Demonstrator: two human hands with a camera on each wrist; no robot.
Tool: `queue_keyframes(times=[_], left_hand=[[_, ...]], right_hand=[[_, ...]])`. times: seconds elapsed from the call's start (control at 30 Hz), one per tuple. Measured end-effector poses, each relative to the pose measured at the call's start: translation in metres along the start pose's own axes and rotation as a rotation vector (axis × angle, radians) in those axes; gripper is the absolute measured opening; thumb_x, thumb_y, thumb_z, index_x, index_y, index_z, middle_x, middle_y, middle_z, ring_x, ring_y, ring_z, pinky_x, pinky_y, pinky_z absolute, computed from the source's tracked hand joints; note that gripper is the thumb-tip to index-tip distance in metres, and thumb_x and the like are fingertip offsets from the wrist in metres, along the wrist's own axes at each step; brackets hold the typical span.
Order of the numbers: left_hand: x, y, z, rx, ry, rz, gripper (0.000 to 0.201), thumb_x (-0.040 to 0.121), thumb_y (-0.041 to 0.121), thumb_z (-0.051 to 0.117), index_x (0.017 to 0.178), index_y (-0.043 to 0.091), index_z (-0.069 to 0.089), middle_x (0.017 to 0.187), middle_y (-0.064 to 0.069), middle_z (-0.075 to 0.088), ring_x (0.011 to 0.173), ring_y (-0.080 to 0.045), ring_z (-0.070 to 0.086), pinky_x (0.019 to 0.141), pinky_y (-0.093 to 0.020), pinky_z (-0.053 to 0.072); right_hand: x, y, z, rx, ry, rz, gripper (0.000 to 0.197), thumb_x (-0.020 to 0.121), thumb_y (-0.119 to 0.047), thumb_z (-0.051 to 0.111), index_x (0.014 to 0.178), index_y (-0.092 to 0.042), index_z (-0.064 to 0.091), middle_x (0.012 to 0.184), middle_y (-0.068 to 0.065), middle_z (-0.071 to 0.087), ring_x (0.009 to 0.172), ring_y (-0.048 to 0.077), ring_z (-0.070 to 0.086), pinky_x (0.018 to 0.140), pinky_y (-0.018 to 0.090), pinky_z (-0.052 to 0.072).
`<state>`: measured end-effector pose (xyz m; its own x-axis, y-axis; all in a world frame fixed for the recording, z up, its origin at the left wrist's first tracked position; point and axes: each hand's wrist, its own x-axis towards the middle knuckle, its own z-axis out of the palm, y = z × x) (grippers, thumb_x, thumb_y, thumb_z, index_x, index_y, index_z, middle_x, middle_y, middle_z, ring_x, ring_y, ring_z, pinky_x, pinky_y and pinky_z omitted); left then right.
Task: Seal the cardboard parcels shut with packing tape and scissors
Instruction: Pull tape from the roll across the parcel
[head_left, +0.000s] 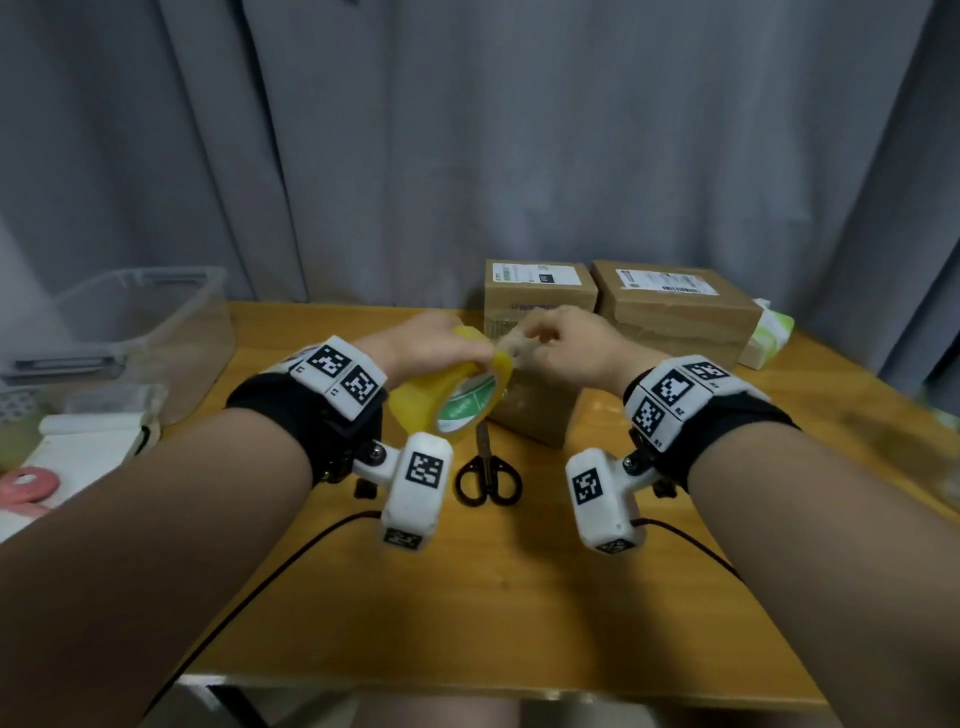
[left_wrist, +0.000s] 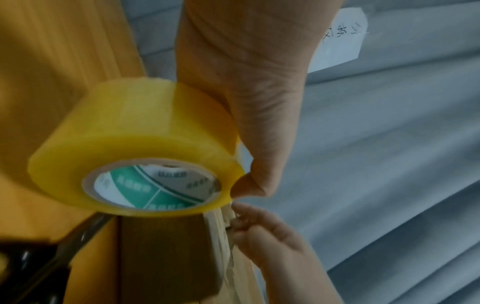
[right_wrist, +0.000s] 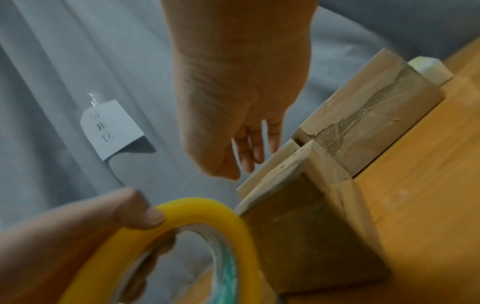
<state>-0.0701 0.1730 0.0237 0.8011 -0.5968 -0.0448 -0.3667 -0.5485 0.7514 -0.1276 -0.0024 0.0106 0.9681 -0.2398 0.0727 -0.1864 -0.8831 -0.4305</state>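
1. Tape roll (head_left: 451, 395) sits in my left hand (head_left: 431, 345), my fingers curled over its yellow rim with the thumb (right_wrist: 141, 214) pressed on the outer winding. I hold it up off the table (head_left: 519, 597) and close to the nearest parcel (head_left: 535, 410) so the strip can go straight onto the cardboard.
2. My right hand (head_left: 566, 345) is just beside the roll, its fingers (left_wrist: 249, 214) bent in a pinch at the roll's edge. They appear to have hold of the loose tape end (left_wrist: 230, 214), though the strip is thin and clear, so I judge this rather than see it plainly.
3. The nearest parcel stands just under both hands, in front of two other parcels, one on the left (head_left: 537, 291) and one on the right (head_left: 675, 312), at the far edge of the table. They are kept back, I think, so they stay out of the way.
4. The scissors (head_left: 488, 467) lie closed on the table between my wrists, blades pointing towards the parcel, handles towards me. That keeps them within easy reach for cutting the strip.
5. I judge the step in hand to be starting the tape: the end is being drawn free, and nothing is yet laid across the nearest parcel's top.
6. A clear plastic bin (head_left: 140, 332) stands at the table's left end, well apart from the work.
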Motion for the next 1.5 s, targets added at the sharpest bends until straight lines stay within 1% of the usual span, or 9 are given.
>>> queue_keyframes(times=[0.1, 0.23, 0.47, 0.63, 0.93, 1.07, 1.23, 1.33, 1.5], left_hand=[[0.009, -0.008, -0.018, 0.122, -0.062, 0.025, 0.023, 0.074, 0.022, 0.072, 0.092, 0.008, 0.067, 0.086, -0.006, 0.068, 0.084, -0.021, 0.063, 0.072, -0.030, 0.049], [0.027, -0.015, -0.034, 0.248, -0.078, 0.037, 0.041, 0.075, 0.022, 0.071, 0.110, 0.020, 0.050, 0.094, -0.003, 0.062, 0.083, -0.017, 0.057, 0.070, -0.032, 0.046], [0.053, -0.026, -0.033, 0.202, 0.011, 0.120, 0.033, 0.074, 0.023, 0.071, 0.104, 0.022, 0.057, 0.090, -0.001, 0.065, 0.083, -0.018, 0.060, 0.073, -0.032, 0.049], [0.063, -0.025, -0.012, 0.294, 0.056, 0.215, 0.049, 0.080, 0.037, 0.069, 0.123, 0.028, 0.049, 0.107, 0.004, 0.060, 0.096, -0.016, 0.057, 0.078, -0.028, 0.046], [0.064, -0.041, -0.022, 0.533, -0.014, 0.122, 0.054, 0.079, 0.048, 0.069, 0.128, 0.027, 0.057, 0.131, 0.002, 0.055, 0.119, -0.017, 0.051, 0.096, -0.026, 0.040], [0.070, -0.039, -0.015, 0.703, -0.014, 0.142, 0.054, 0.088, 0.049, 0.057, 0.136, 0.027, 0.049, 0.136, -0.006, 0.046, 0.123, -0.023, 0.047, 0.098, -0.029, 0.038], [0.071, -0.053, -0.007, 0.771, 0.068, 0.221, 0.045, 0.090, 0.053, 0.050, 0.131, 0.034, 0.052, 0.125, -0.003, 0.054, 0.114, -0.021, 0.052, 0.093, -0.035, 0.045], [0.074, -0.052, -0.005, 0.766, 0.099, 0.240, 0.046, 0.088, 0.062, 0.044, 0.123, 0.036, 0.059, 0.118, -0.002, 0.058, 0.111, -0.020, 0.053, 0.090, -0.035, 0.046], [0.083, -0.045, -0.003, 0.807, 0.085, 0.245, 0.043, 0.089, 0.060, 0.046, 0.115, 0.033, 0.066, 0.089, 0.005, 0.059, 0.085, -0.013, 0.049, 0.073, -0.028, 0.041]], right_hand=[[0.020, 0.004, 0.006, -0.268, -0.144, -0.145, 0.077, 0.073, -0.062, 0.044, 0.143, -0.031, 0.040, 0.153, 0.001, 0.033, 0.143, 0.024, 0.025, 0.118, 0.048, 0.017], [0.044, 0.003, 0.016, -0.482, -0.246, -0.271, 0.078, 0.087, -0.052, 0.052, 0.152, -0.034, 0.012, 0.162, -0.003, 0.001, 0.148, 0.021, -0.006, 0.117, 0.049, -0.012], [0.054, 0.013, 0.039, -0.341, -0.256, -0.028, 0.066, 0.094, -0.050, 0.032, 0.151, -0.043, 0.000, 0.161, -0.008, -0.004, 0.148, 0.018, -0.008, 0.115, 0.057, -0.009], [0.052, 0.013, 0.043, -0.305, -0.210, 0.175, 0.062, 0.096, -0.052, 0.026, 0.151, -0.040, -0.001, 0.161, -0.008, -0.005, 0.148, 0.023, -0.010, 0.111, 0.065, -0.011], [0.048, 0.006, 0.043, -0.318, -0.201, 0.228, 0.061, 0.098, -0.050, 0.024, 0.152, -0.038, -0.002, 0.161, -0.008, -0.008, 0.148, 0.025, -0.010, 0.109, 0.068, -0.008], [0.052, 0.009, 0.040, -0.309, -0.188, 0.204, 0.070, 0.091, -0.069, 0.021, 0.152, -0.038, 0.008, 0.162, -0.005, 0.001, 0.148, 0.027, -0.004, 0.111, 0.067, -0.003], [0.070, 0.014, 0.039, -0.307, -0.076, 0.087, 0.074, 0.092, -0.069, 0.009, 0.140, -0.025, 0.045, 0.153, 0.010, 0.033, 0.142, 0.029, 0.026, 0.117, 0.052, 0.002], [0.076, 0.014, 0.046, -0.317, -0.084, 0.132, 0.066, 0.095, -0.063, 0.017, 0.140, -0.022, 0.042, 0.149, 0.011, 0.038, 0.140, 0.030, 0.030, 0.117, 0.054, 0.009], [0.081, 0.008, 0.048, -0.329, -0.118, 0.292, 0.065, 0.092, -0.060, 0.026, 0.147, -0.026, 0.030, 0.156, 0.005, 0.025, 0.146, 0.028, 0.013, 0.111, 0.066, -0.003]])
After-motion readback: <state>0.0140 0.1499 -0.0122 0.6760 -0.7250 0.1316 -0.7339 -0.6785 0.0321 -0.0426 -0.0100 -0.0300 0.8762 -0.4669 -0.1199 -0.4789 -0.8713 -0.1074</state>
